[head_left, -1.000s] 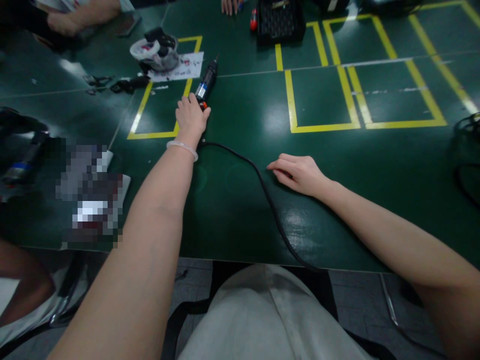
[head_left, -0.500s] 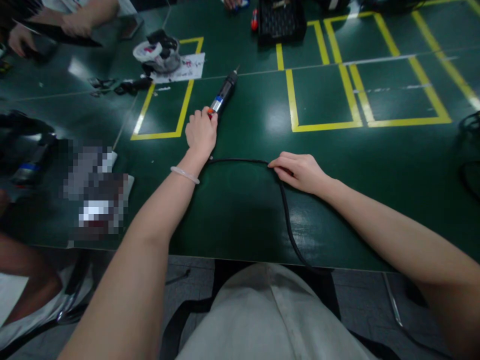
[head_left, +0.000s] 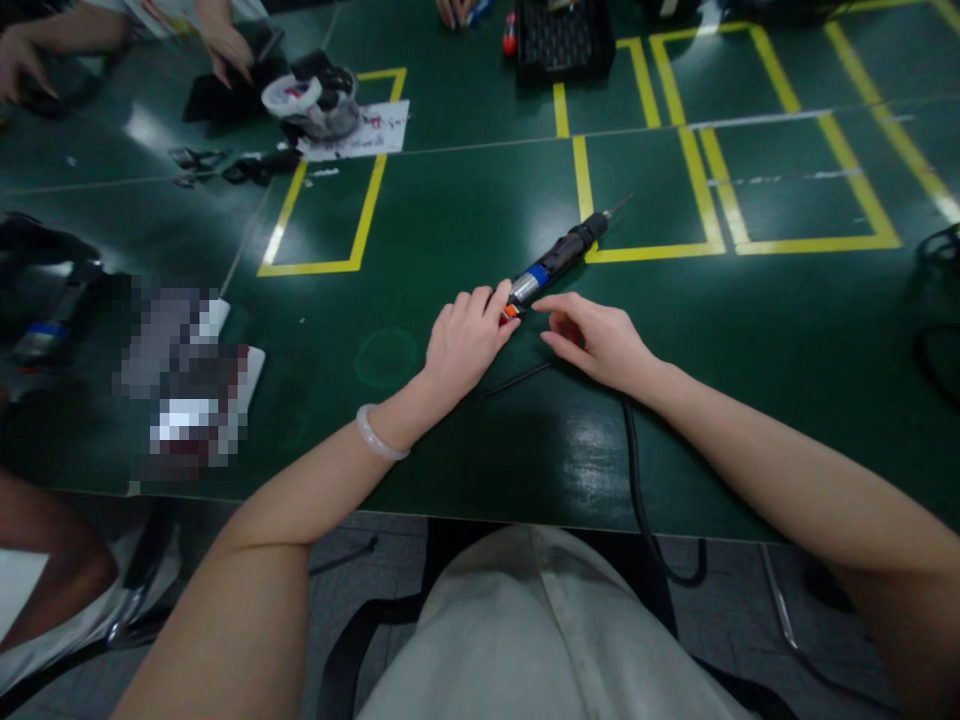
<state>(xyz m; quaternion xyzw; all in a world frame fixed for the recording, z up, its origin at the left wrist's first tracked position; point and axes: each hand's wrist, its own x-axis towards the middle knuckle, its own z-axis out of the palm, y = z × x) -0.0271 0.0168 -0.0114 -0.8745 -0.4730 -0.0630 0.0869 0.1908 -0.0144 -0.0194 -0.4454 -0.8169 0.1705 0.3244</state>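
A black electric screwdriver (head_left: 559,258) with a blue band lies slanted on the green table, its thin bit pointing to the far right. My left hand (head_left: 469,335) is closed round its rear end, by the orange part. Close to that same end is my right hand (head_left: 592,338), its thumb and fingers apart with nothing between them. From under my hands a black cable (head_left: 634,450) runs toward me and hangs in a loop over the table's front edge.
Yellow tape (head_left: 652,255) marks rectangles on the table (head_left: 480,200). A black tray (head_left: 562,45) stands at the back beside a red-handled item (head_left: 510,35). Toward the left are a clear bag (head_left: 311,105) on a paper, another screwdriver (head_left: 49,330) and a co-worker's hands (head_left: 225,50).
My left hand has brought the screwdriver right and nearer, turning its bit further rightward. My right hand has let go of the cable and its fingers have parted. The cable has shifted right.
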